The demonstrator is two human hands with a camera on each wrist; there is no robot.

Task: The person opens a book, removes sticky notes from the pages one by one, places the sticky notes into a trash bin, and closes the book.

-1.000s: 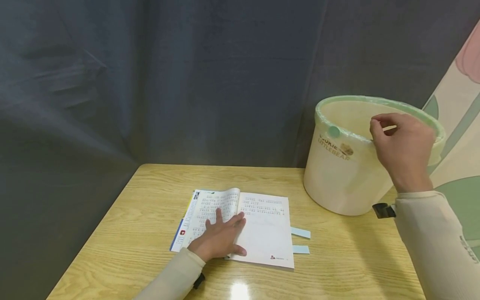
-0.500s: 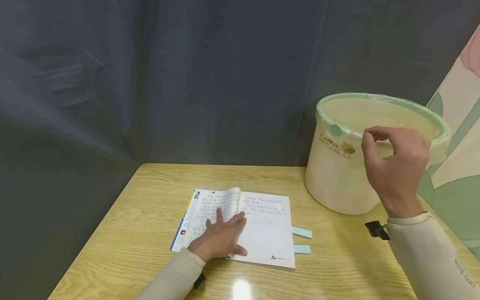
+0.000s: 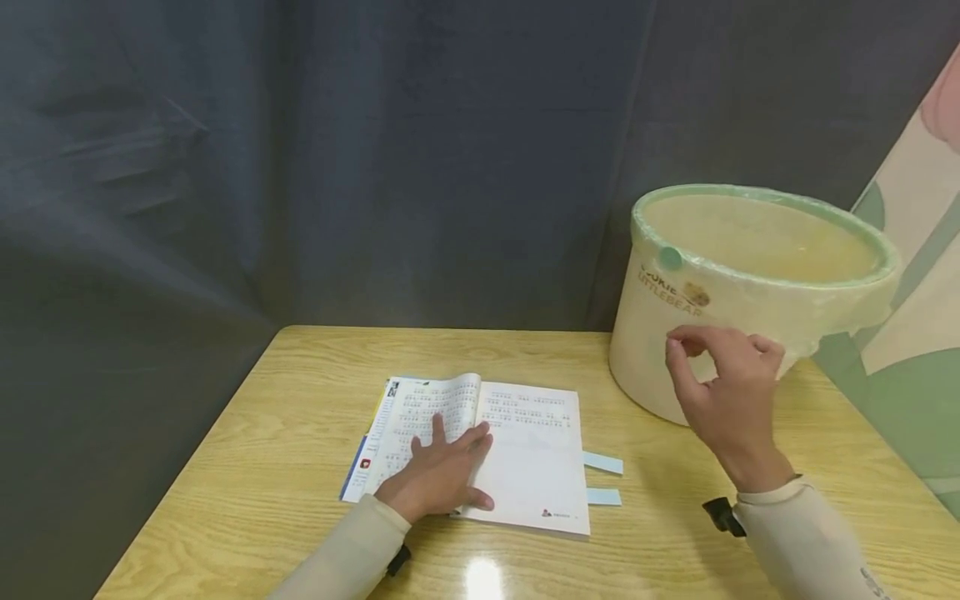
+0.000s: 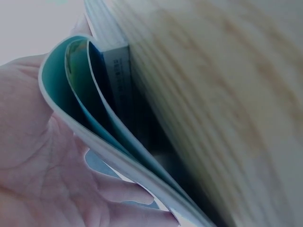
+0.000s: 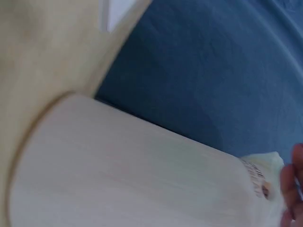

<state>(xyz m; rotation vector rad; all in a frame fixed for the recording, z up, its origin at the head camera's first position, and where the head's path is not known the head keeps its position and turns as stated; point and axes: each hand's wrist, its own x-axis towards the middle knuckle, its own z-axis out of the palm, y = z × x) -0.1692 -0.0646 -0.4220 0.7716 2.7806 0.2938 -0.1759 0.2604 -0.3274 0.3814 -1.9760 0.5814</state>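
An open book point(image 3: 528, 467) lies on the wooden table, printed text on its pages. Pale blue paper tabs point(image 3: 603, 463) stick out past its right edge. Across the left page and the fold my left hand point(image 3: 435, 475) rests with fingers spread. In the left wrist view, the palm point(image 4: 42, 156) lies against the book's curved pages point(image 4: 118, 137). My right hand point(image 3: 727, 392) hovers before a cream bin point(image 3: 652, 358), thumb and forefinger loosely bent into a ring. Nothing shows between them. The right wrist view catches only some fingers point(image 5: 291, 184) at its edge.
The bin has a green rim point(image 3: 750, 275) with a clear liner folded over it, and stands at the table's back right. A dark curtain point(image 3: 450, 167) hangs behind the table point(image 3: 247, 467). A patterned wall panel point(image 3: 915, 250) is on the right.
My right hand has come out from over the bin's mouth, moving down and left to in front of the bin's side. The left hand and book have stayed put.
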